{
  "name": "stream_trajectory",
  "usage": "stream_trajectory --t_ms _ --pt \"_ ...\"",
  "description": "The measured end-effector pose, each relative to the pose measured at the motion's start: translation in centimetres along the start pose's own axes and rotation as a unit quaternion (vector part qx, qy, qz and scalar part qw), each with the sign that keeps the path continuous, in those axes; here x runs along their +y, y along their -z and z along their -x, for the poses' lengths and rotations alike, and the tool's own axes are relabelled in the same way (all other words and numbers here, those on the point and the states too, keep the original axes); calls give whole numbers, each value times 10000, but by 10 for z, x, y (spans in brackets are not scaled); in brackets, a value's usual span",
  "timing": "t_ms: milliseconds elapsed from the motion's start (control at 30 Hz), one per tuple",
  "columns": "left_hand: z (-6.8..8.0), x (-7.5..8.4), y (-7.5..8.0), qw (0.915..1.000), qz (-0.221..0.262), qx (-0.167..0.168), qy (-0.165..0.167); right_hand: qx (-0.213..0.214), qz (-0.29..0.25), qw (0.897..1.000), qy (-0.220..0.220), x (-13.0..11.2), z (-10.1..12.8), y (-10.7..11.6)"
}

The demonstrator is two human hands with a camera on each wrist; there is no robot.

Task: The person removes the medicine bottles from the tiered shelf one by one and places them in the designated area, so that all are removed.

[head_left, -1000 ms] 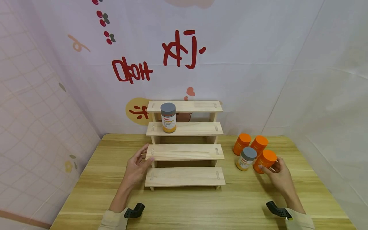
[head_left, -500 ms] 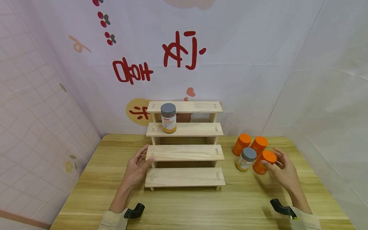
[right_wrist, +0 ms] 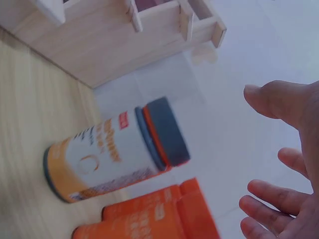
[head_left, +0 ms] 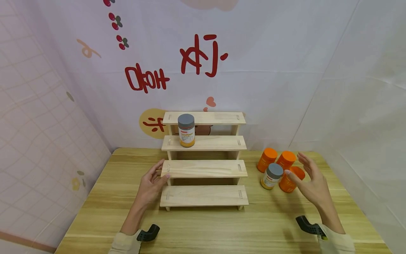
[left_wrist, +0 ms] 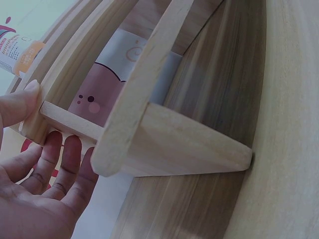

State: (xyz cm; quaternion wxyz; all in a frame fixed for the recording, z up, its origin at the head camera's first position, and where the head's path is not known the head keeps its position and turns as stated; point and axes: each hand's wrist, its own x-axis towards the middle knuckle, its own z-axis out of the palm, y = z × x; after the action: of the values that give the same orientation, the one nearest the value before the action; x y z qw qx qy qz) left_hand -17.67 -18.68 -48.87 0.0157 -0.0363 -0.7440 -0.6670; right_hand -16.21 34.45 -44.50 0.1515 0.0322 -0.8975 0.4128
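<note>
A four-tier wooden step shelf [head_left: 204, 168] stands mid-table. My left hand [head_left: 151, 183] grips the left end of its second tier from the bottom. In the left wrist view the thumb lies on the board [left_wrist: 37, 122] and the fingers curl beneath. A grey-capped supplement bottle [head_left: 186, 131] stands on the third tier, left of centre. My right hand [head_left: 312, 183] is spread over an orange bottle [head_left: 288, 182] at the right, holding nothing. Beside that bottle stands another grey-capped bottle [head_left: 271, 176]. In the right wrist view the fingers are apart from this grey-capped bottle [right_wrist: 109, 154].
Two more orange bottles [head_left: 267, 160] [head_left: 286, 160] stand behind, close together. The wooden table [head_left: 203, 229] spreads in front of the shelf. A white printed cloth [head_left: 272, 88] hangs behind the table, and cloth also borders both sides.
My right hand has let go of the front orange bottle, risen and moved over it, fingers spreading. That bottle stays upright on the table. My left hand has kept its place.
</note>
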Motion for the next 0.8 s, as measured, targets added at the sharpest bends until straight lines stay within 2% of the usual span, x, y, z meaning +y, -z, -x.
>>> stream_trajectory --t_ms 133,367,800 --pt "0 1 0 10000 0 5 13 19 -10 10000 62 -11 -5 1" --pt "1 1 0 10000 56 -7 -3 -13 -147 9989 437 -34 -14 -4" --pt "1 2 -1 10000 66 2 -20 -312 -354 9927 1113 -66 -27 -29"
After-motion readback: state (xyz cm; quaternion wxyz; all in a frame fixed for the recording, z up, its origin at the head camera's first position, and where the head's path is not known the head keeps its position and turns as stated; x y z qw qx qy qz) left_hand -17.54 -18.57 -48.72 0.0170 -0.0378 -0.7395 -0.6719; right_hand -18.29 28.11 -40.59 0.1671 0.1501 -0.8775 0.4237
